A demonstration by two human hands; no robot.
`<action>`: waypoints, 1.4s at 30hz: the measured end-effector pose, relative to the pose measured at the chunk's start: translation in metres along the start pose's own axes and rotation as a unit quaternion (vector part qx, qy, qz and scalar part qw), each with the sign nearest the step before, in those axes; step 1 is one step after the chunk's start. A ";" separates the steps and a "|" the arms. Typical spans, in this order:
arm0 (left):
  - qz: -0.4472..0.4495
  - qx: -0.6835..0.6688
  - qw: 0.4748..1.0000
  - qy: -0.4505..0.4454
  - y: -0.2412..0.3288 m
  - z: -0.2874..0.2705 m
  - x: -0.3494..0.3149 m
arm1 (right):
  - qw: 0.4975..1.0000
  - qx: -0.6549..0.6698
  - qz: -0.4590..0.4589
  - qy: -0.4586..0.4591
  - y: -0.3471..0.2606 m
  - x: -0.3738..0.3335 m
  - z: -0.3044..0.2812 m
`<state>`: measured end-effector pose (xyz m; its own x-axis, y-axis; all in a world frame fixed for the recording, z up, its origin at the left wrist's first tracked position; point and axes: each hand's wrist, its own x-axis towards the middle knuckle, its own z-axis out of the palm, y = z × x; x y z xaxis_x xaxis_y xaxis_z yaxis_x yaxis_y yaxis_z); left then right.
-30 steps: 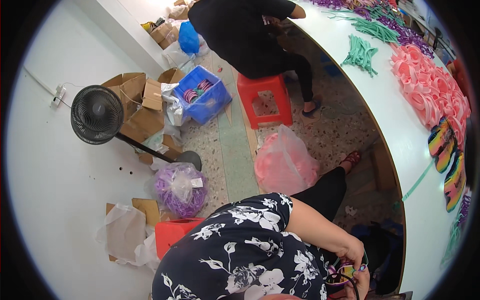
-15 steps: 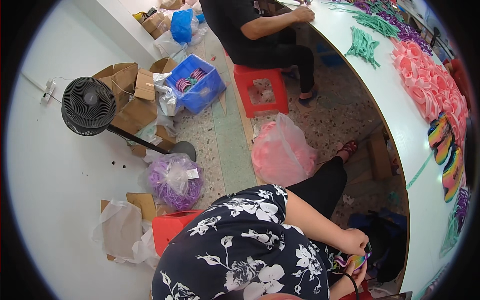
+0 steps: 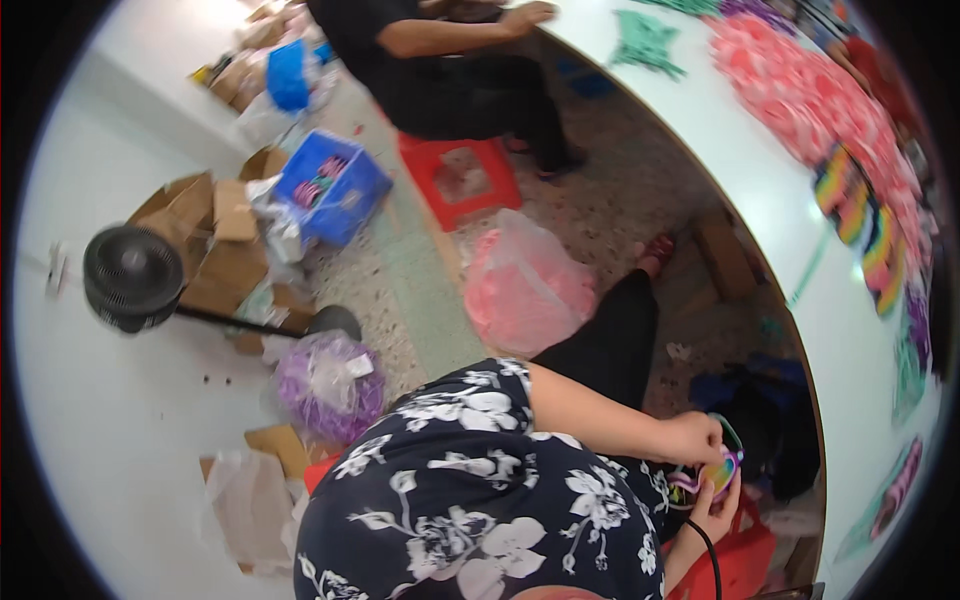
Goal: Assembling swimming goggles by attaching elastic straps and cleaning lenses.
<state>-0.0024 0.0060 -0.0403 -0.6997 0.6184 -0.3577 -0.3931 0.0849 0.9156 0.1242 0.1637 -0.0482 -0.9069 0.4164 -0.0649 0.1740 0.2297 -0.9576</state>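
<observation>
At the lower right, below the table's edge, both of my hands meet over a small rainbow-coloured piece [image 3: 718,472] with a purple-pink rim. My right hand [image 3: 715,510] supports it from below, fingers and thumb closed around it. Just above, my left hand [image 3: 692,438] is closed in a pinch beside the piece. A dark green strap [image 3: 733,434] loops out next to its fingertips; what exactly they pinch is partly hidden. A black cable [image 3: 712,555] curves past my right wrist.
The white table [image 3: 745,150] carries pink straps [image 3: 785,90], green straps [image 3: 645,42] and rainbow-coloured pieces [image 3: 865,225]. A person in black sits on a red stool [image 3: 440,200]. Bagged pink [image 3: 525,290] and purple [image 3: 330,385] goods, a blue crate [image 3: 350,200] and a fan [image 3: 133,270] stand on the floor.
The whole view has shifted, so the room and table sit further left. My hands appear slightly higher, and more of my right hand shows around the rainbow-coloured piece.
</observation>
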 end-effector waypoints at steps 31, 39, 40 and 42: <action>-0.051 -0.001 0.999 0.010 0.014 0.015 -0.008 | 0.991 0.110 0.044 0.068 -0.019 -0.001 0.010; 0.008 0.120 0.993 -0.004 0.026 0.015 -0.002 | 0.991 0.123 0.049 0.000 -0.012 0.011 -0.012; 0.039 0.128 0.991 -0.009 0.028 0.014 -0.004 | 0.992 0.113 0.054 -0.007 -0.011 0.014 -0.014; 0.140 0.194 0.971 -0.021 0.032 0.011 -0.007 | 0.979 0.181 0.084 -0.039 -0.016 0.022 -0.014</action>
<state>-0.0039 0.0132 -0.0062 -0.7182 0.6907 -0.0847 0.0691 0.1919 0.9790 0.1067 0.1814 -0.0306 -0.9057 0.3505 -0.2384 0.1894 -0.1685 -0.9673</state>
